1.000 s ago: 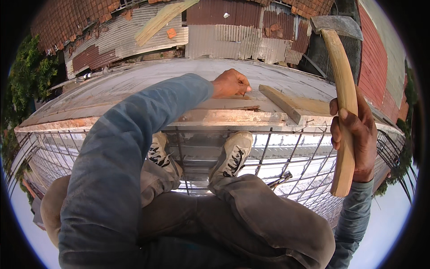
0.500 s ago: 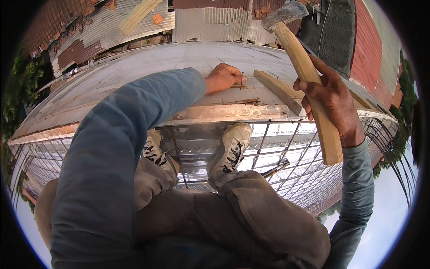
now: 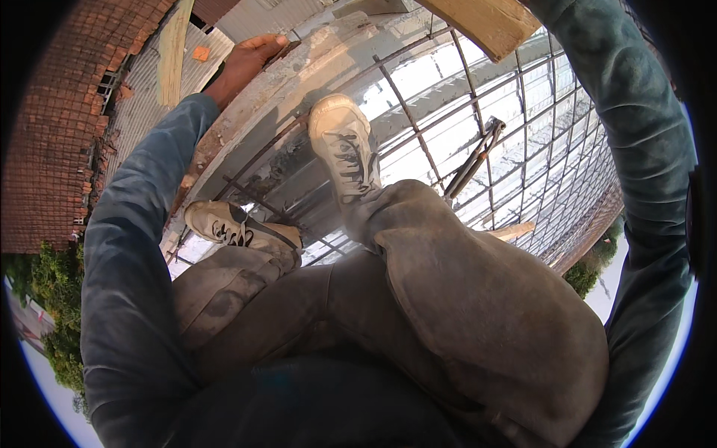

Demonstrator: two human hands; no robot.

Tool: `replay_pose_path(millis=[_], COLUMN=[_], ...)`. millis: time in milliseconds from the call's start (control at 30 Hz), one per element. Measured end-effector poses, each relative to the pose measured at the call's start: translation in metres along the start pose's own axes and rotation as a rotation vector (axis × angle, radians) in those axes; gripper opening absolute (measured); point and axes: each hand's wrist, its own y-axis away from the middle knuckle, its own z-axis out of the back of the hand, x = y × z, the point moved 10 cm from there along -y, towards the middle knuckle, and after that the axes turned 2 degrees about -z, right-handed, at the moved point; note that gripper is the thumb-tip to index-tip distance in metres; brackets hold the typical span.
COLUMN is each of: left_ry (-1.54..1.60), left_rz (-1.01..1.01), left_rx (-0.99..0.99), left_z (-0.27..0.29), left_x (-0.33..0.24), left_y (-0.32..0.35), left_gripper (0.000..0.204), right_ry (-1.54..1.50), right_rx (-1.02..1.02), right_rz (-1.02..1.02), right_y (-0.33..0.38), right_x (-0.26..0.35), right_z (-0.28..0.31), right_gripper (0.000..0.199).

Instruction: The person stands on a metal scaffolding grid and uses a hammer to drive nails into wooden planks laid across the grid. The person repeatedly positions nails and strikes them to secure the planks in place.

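Your view has swung hard since the earlier pictures: the long grey formwork board (image 3: pixel 314 75), which ran level across the middle half a second ago, now tilts steeply from lower left to the top of the picture, and the steel bar grid (image 3: pixel 523 157) fills the upper right. The hammer you were raising in your right hand has gone out of view, and so has that hand; only your right sleeve (image 3: pixel 642 172) curves down the right rim, so you cannot tell how that hand is closed or what it holds. The wooden batten (image 3: pixel 489 22) that lay on the board beside that hand now shows only as a pale end at the top edge. Your left hand (image 3: pixel 250 61) stays on the board's upper edge near the top left, fingers curled over the far side and pressed to the surface, gripping the edge itself rather than any loose object; a second ago it sat the same way, pinching at the board. Your two pale shoes (image 3: pixel 340 142) stand on the bars just below the board's near edge, one high, one lower left. A dark metal tool (image 3: pixel 472 160) lies on the grid to the right of the upper shoe, apart from both hands.
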Motion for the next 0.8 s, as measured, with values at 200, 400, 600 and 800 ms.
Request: replay_pose_path(millis=[200, 400, 600, 800], left_ry=[0.047, -0.097, -0.100, -0.098], left_rz=[-0.067, -0.013, 0.078, -0.069], left_rx=[0.176, 0.086, -0.072, -0.039], left_z=[0.004, 0.010, 0.023, 0.002], left_x=[0.013, 0.020, 0.006, -0.010], left_y=[-0.010, -0.011, 0.023, 0.007], left_gripper=[0.038, 0.046, 0.042, 0.034], right_ry=[0.115, 0.057, 0.249, 0.012], right_rx=[0.093, 0.137, 0.054, 0.059], right_rz=[0.169, 0.001, 0.310, 0.021], right_y=[0.014, 0.023, 0.019, -0.003], right_x=[-0.013, -0.031, 0.001, -0.021], right_z=[0.002, -0.008, -0.008, -0.019], right_gripper=[0.027, 0.037, 0.046, 0.061])
